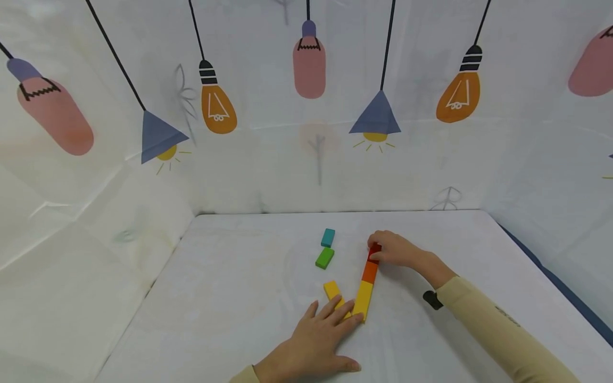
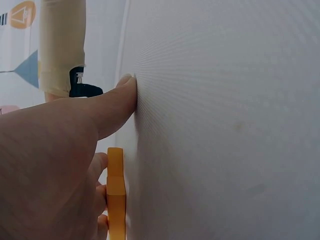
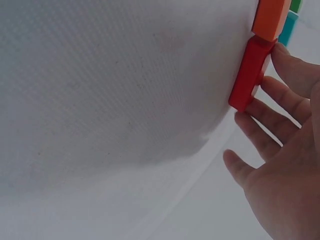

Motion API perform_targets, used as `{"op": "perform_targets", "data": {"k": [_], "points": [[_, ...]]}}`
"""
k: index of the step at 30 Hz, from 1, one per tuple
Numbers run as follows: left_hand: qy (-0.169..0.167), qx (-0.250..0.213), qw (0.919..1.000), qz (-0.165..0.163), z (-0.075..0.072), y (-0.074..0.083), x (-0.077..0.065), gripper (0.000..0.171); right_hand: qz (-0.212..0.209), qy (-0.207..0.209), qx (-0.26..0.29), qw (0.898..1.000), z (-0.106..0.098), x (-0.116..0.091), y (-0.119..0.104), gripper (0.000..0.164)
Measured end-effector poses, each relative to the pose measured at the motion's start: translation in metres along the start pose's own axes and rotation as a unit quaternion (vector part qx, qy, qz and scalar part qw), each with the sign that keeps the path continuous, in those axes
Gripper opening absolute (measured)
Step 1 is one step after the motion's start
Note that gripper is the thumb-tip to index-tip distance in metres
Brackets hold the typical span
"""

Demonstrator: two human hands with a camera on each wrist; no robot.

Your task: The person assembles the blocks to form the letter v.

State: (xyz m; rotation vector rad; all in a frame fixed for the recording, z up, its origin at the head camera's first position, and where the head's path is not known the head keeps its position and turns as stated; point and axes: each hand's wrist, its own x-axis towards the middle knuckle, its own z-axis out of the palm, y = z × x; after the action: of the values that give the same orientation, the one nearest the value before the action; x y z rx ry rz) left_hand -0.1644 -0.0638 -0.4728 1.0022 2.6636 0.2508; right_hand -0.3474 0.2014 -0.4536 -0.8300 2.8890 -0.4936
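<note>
In the head view, a red block (image 1: 375, 248), an orange block (image 1: 370, 272) and a yellow block (image 1: 363, 299) lie end to end in a slightly slanting row. My right hand (image 1: 396, 250) pinches the red block at the row's far end, its thumb on the near side; the right wrist view shows the red block (image 3: 250, 75) meeting the orange block (image 3: 270, 19). Fingertips of my left hand (image 1: 317, 340) rest at the near end, spread and fairly straight, partly covering a second yellow block (image 1: 331, 289) that angles toward the row.
Left of the row's far end lie a green block (image 1: 324, 258) and a teal block (image 1: 328, 237), nearly touching. A white table (image 1: 230, 287) bears everything. Behind it hangs a pale sheet (image 1: 268, 165) printed with lamps. A black device (image 1: 432, 299) sits at my right wrist.
</note>
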Motion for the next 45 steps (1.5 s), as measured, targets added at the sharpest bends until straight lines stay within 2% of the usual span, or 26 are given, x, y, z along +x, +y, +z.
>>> {"op": "perform_targets", "data": {"k": [18, 45], "points": [[0.003, -0.001, 1.0, -0.001, -0.0011, 0.0008, -0.0007, 0.082, -0.001, -0.01, 0.007, 1.0, -0.0023, -0.0015, -0.0046, 0.018], [0.006, 0.002, 1.0, 0.0, 0.0013, -0.0002, 0.0016, 0.083, -0.005, 0.001, 0.003, 1.0, 0.0013, -0.004, -0.0053, 0.017]]}}
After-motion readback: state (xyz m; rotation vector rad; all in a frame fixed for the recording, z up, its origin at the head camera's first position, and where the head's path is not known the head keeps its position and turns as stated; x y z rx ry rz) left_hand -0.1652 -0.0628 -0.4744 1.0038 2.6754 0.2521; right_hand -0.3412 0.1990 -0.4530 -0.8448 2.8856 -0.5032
